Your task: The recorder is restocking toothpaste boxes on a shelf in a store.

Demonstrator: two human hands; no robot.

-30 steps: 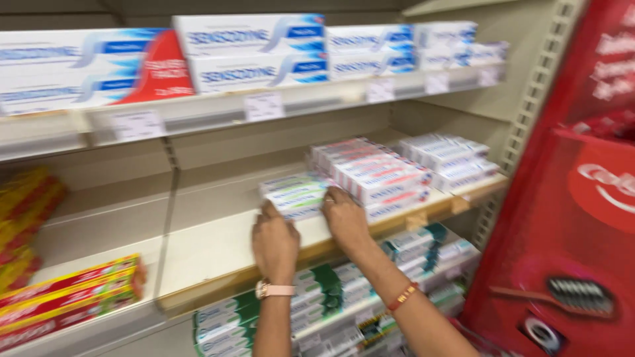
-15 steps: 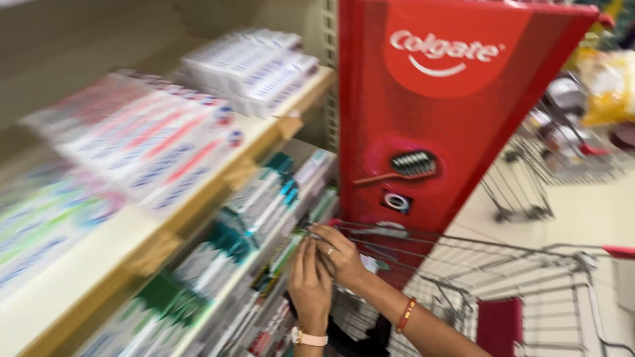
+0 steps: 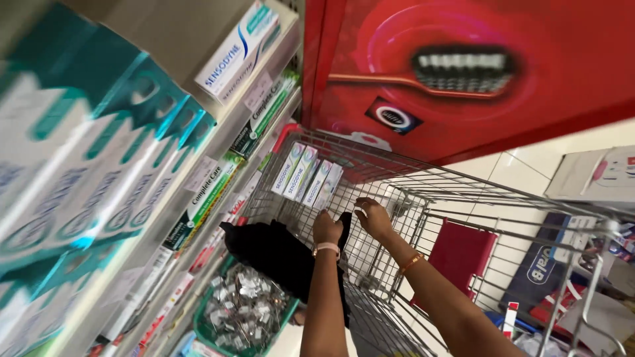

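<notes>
Nearest the viewer, two forearms are reaching over the rim of a wire shopping trolley (image 3: pixel 463 192) parked against the shelving. The left hand (image 3: pixel 327 228), wearing a pale pink wristband, is hanging palm-down inside the basket with its fingers curled under and out of sight, so whether they are pinching anything cannot be told. The right hand (image 3: pixel 372 216), with an orange bangle at the wrist, is opening loosely, its fingers slightly curled and apart, holding nothing visible.

Just beyond both hands, four slim toothpaste boxes (image 3: pixel 307 182) are standing side by side, tilted against the trolley's far corner; they are white with green and blue panels, flat-sided and clean-edged. Judged from this layout, the boxes are already resting in the trolley and the hands are no longer gripping them, so the loading of this batch appears complete; any further stock on the shelves (image 3: pixel 119 172) remains unmoved.

A black garment or bag (image 3: pixel 271 248) is draping beside the basket, and a green basket of small silvery packets (image 3: pixel 243 311) is sitting below it. Farthest back, a red display panel showing a toothbrush (image 3: pixel 463 79) is rising behind the trolley.
</notes>
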